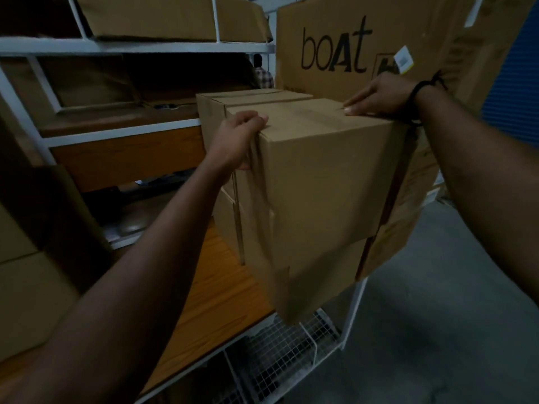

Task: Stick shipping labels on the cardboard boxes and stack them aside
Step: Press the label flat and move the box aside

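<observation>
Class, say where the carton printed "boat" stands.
Head view, upper right: the boat carton stands behind the plain box, just beyond the right hand.

Warehouse or stockroom. White metal racking (125,48) runs from 9 to 12 o'clock with wooden shelf boards (221,287) — flat cartons (151,18) lie on the top tier. Big carton printed "boAt" (320,24) at 1 o'clock, barcode sticker (403,59) on it. Taped brown boxes (320,185) stacked dead centre. Blue ribbed sheeting (513,97) at 3 o'clock, bare grey concrete floor (437,316) at 5, wire-mesh bottom shelf (277,354) at 6. Dim lighting — another person in a checked shirt (262,74) stands beyond the racks at 12.
</observation>
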`<state>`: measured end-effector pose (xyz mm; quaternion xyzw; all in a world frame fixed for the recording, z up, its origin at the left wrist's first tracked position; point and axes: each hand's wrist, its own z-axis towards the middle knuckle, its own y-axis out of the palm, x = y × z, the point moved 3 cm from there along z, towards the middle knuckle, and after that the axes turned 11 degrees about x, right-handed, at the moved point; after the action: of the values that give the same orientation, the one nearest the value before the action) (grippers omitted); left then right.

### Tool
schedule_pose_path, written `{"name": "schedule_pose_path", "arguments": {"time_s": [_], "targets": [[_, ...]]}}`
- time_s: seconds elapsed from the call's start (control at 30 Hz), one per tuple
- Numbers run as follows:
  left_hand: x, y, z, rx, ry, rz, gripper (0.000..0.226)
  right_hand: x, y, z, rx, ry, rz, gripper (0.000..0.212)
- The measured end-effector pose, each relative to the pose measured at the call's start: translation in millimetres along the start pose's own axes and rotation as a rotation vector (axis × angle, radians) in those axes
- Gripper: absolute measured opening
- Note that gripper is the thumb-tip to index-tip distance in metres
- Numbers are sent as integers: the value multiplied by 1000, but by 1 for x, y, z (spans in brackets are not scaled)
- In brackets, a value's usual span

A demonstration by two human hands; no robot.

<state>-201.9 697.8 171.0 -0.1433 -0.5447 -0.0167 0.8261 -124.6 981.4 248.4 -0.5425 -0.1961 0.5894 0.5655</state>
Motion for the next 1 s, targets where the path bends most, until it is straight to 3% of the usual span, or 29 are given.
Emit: {"name": "schedule_pose_path", "arguments": {"time_s": [0.13,0.23,0.4,0.53,0.83,1.0], "targets": [[-3,5,-11,70,59,-29,64,-18,0,-17,228,-127,59,41],[-17,10,-34,168,238,39,74,-33,10,-57,361,-297,191,58],[-55,15,-61,140,480,264,98,-21,54,-100,502,-418,-152,75],[-70,23,-73,80,458,290,108,-13,66,-98,606,-463,-174,72],[-58,44,-67,130,451,369,106,4,65,-66,536,-487,-103,80],[-80,40,-78,143,472,360,100,23,91,-94,685,-409,-79,88]]}}
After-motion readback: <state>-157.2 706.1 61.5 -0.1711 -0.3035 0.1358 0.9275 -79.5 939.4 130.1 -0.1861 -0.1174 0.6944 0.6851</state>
